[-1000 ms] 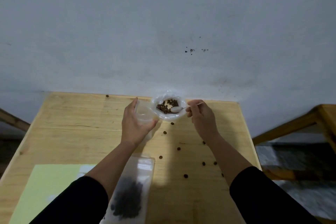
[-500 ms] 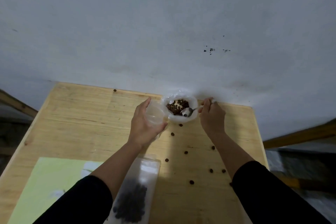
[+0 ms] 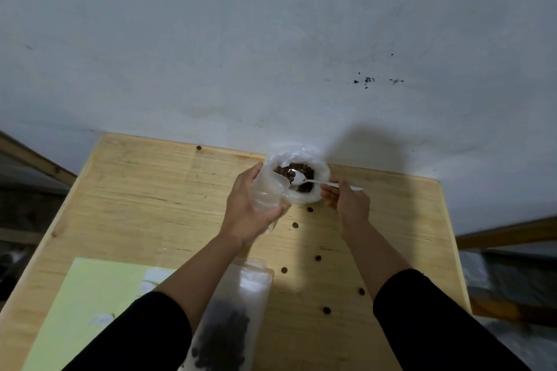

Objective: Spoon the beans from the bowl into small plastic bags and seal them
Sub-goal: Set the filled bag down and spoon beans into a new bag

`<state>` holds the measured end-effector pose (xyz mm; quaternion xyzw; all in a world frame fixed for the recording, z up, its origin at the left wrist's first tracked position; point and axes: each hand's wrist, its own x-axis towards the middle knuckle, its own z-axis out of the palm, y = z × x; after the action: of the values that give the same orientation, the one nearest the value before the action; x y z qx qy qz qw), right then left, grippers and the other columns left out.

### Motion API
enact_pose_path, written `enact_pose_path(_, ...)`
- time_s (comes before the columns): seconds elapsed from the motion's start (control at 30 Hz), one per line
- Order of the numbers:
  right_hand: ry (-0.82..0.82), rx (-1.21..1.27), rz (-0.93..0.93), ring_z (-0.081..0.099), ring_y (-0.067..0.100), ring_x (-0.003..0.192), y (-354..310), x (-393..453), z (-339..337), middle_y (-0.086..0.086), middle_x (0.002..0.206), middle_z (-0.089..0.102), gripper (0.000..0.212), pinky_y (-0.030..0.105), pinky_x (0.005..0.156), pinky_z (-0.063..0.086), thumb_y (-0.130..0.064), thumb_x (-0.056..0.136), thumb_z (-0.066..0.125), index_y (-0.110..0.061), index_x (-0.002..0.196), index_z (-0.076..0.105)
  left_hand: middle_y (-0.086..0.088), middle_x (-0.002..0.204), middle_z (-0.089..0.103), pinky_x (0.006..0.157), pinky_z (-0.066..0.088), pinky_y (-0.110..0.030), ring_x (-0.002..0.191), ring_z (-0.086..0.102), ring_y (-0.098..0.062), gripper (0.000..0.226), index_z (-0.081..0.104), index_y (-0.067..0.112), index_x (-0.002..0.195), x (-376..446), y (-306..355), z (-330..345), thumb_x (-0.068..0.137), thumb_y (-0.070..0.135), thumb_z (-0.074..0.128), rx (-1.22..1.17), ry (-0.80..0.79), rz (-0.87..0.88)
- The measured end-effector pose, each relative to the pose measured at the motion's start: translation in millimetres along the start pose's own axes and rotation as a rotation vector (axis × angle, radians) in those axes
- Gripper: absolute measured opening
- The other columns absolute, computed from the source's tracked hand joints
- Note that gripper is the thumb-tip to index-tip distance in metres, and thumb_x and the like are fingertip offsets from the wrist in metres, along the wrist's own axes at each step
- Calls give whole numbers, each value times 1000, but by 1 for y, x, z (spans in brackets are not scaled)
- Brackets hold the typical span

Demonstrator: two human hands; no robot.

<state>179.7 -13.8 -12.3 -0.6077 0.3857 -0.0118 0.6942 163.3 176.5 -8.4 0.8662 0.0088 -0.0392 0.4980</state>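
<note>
Risk: the left hand grips a limp, empty small plastic bag whose mouth may sag shut, and the spoon must cross the gap from bowl to bag; a tilt or a missed mouth would probably add to the loose beans scattered on the table. The right hand pinches the spoon handle, its bowl resting in the beans of the white bowl at the table's far edge; the bag mouth lies just left of that bowl, touching its rim; a filled bag lies flat near the front edge.
</note>
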Motion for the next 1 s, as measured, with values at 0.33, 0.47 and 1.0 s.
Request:
enact_pose_path(0.33, -61, 14, -205, 55, 13, 49, -55, -25, -15, 6, 58, 64, 32, 20, 39, 40, -18, 98, 40, -8, 77, 62, 5, 140, 38, 95, 28, -10, 118, 35, 1, 95, 32, 22, 142, 1, 5, 6, 64, 40, 83, 6, 0, -5)
enact_pose_path(0.47, -186, -228, -454, 58, 12, 53, -73, -48, -9, 7, 65, 66, 32, 22, 42, 43, -20, 100, 39, -14, 79, 63, 4, 141, 37, 97, 30, -16, 118, 34, 0, 96, 30, 23, 143, 2, 8, 6, 64, 40, 83, -7, -8, -5)
enact_pose_path(1.0, 308, -286, -13, 55, 13, 43, -22, -9, 19, 4, 59, 61, 33, 20, 40, 46, -16, 98, 32, 1, 87, 58, 3, 141, 38, 99, 28, -15, 122, 34, -1, 98, 30, 23, 143, 2, 0, -7, 63, 41, 82, -19, 28, -11)
